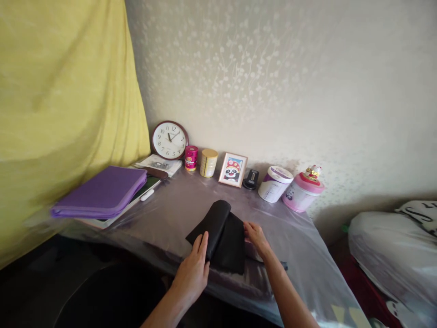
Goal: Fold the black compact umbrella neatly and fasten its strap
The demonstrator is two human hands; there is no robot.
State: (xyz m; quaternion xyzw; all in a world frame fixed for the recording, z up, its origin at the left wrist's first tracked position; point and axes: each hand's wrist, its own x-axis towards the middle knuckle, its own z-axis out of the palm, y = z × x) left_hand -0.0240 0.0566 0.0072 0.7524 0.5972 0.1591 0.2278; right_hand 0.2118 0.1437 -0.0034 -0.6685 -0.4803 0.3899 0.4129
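Note:
A black folded sheet or cloth (pixel 230 246) lies near the front edge of the table, its left part curled over into a roll. My left hand (pixel 194 269) rests on the rolled part, fingers stretched along it and thumb apart. At the right edge of the black piece, my right hand (pixel 255 236) pinches its upper right side between thumb and fingers. Partly hidden behind my right wrist is a pinkish item (pixel 251 250), too covered to make out.
A purple folder (pixel 102 191) lies at the left. Along the wall stand a clock (pixel 170 140), a pink can (pixel 191 158), a yellow tin (pixel 208 163), a framed panda picture (pixel 232 170), a black holder (pixel 251 179), a white tub (pixel 275 184) and a pink-lidded jar (pixel 302 193).

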